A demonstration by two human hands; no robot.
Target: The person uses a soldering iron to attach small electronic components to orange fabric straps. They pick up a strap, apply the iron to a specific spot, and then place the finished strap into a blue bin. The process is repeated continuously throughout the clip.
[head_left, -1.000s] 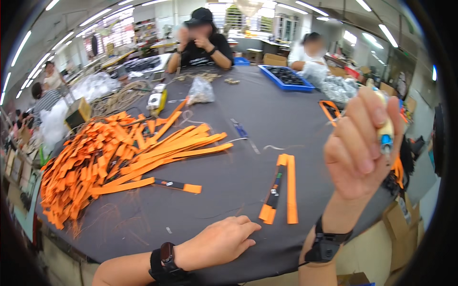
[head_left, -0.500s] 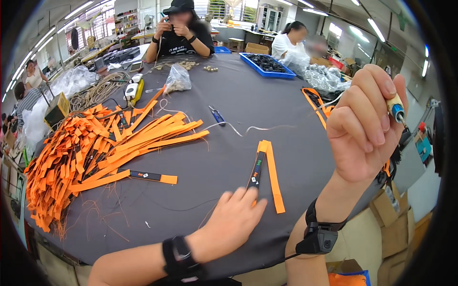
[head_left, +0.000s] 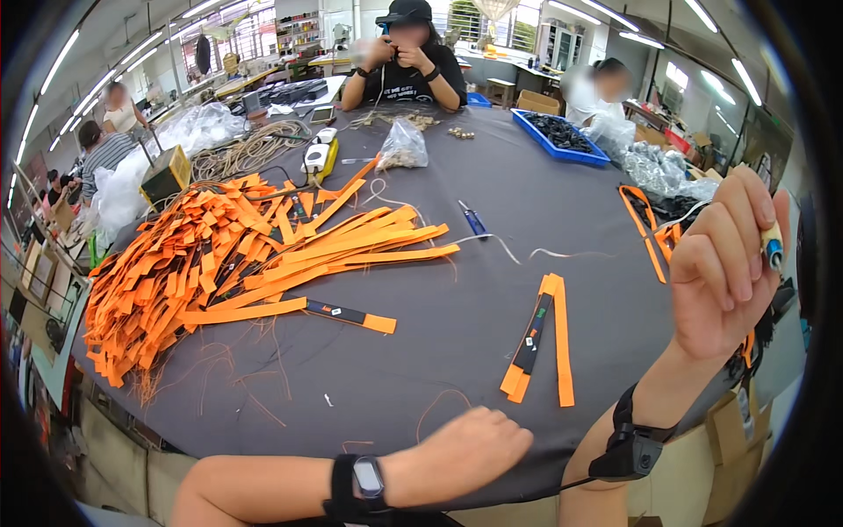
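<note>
My right hand (head_left: pixel 722 263) is raised at the right, its fingers closed round a pen-like tool (head_left: pixel 772 247) with a pale handle, blue collar and short metal tip. Low over the table's near edge, my left hand (head_left: pixel 470 452) is closed with its knuckles up; the fingertips and anything in them are hidden. Just beyond it lies a folded orange webbing strap (head_left: pixel 564 351) with a black printed label section (head_left: pixel 532 338). A loop of thin orange thread (head_left: pixel 421 426) lies near the left hand.
A large heap of orange straps (head_left: pixel 184 255) covers the table's left. Blue-handled snips (head_left: pixel 474 220), a white cord (head_left: pixel 505 246), a plastic bag (head_left: pixel 404 145) and a blue tray of black parts (head_left: pixel 562 149) lie farther off. Co-workers sit across the table.
My left hand has left the folded strap and drawn back to the near edge, its fingers now curled. My right hand still holds the tool up. The view has shifted left.
</note>
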